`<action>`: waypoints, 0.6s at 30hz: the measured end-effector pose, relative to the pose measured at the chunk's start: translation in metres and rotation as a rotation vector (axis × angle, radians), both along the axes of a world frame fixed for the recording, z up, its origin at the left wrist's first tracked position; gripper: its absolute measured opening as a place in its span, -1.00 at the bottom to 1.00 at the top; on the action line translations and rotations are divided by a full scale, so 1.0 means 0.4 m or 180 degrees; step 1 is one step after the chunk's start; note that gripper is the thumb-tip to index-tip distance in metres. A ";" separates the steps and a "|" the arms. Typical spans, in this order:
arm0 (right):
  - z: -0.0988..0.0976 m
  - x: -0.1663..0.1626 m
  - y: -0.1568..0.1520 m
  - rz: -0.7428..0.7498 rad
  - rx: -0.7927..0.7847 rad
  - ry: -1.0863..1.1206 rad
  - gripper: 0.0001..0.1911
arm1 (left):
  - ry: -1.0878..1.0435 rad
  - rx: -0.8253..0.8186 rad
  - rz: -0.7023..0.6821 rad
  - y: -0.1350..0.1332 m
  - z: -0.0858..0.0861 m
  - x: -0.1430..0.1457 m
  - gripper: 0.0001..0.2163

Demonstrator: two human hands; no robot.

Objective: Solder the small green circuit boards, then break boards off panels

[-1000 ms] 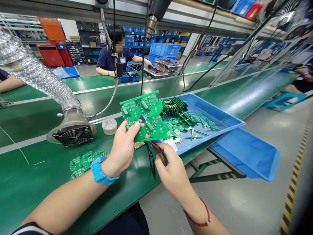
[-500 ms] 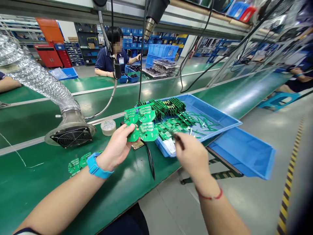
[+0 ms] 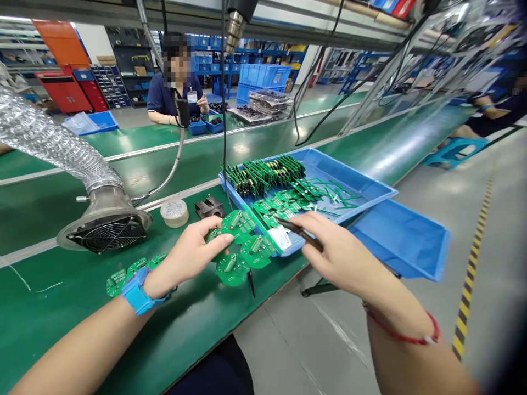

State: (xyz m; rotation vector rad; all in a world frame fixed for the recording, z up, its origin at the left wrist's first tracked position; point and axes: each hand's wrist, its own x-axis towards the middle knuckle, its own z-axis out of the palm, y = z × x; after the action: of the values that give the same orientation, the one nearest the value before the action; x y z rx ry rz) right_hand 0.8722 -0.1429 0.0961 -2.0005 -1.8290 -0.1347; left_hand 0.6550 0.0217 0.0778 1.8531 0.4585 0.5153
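Between the hands, over the glossy green surface [image 3: 197, 323], hangs a green panel of joined, rounded circuit boards [image 3: 255, 252], gripped at its near-left side by the left hand [image 3: 193, 252]. The right hand [image 3: 340, 247] is closed around a slim dark hand tool [image 3: 302, 235], its tip just beside the panel.

Beyond the right hand, a shallow blue plastic tray [image 3: 346, 173] holds a row of upright green boards [image 3: 265, 175], flatter-lying green boards [image 3: 284, 203] and loose narrow green strips [image 3: 340, 192]. Those strips suggest the work is partly done; the held panel seems current, and how many remain cannot be told.
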 end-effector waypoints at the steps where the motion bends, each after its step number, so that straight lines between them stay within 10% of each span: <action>1: 0.007 -0.019 0.003 0.0154 0.0007 0.0025 -0.56 | 0.0017 0.0046 -0.0035 0.001 0.002 -0.002 -0.85; 8: 0.001 -0.036 0.000 0.0605 -0.0132 0.0164 -0.54 | 0.0168 0.0426 -0.0205 0.016 0.015 -0.033 -0.80; 13: -0.036 -0.053 0.011 0.1338 -0.0845 0.1997 -0.67 | 0.0079 -0.0825 -0.0849 0.029 0.003 -0.046 -0.75; 18: -0.095 0.084 0.009 -0.0560 0.0093 0.0930 -0.72 | -0.0210 -0.1709 -0.0098 0.037 -0.024 -0.090 -0.72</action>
State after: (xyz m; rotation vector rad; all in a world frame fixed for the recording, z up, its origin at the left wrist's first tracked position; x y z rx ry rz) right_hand 0.9059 -0.1391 0.0579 -2.0367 -1.4634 0.0760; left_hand 0.6190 0.0364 0.0680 1.3221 0.4693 0.3841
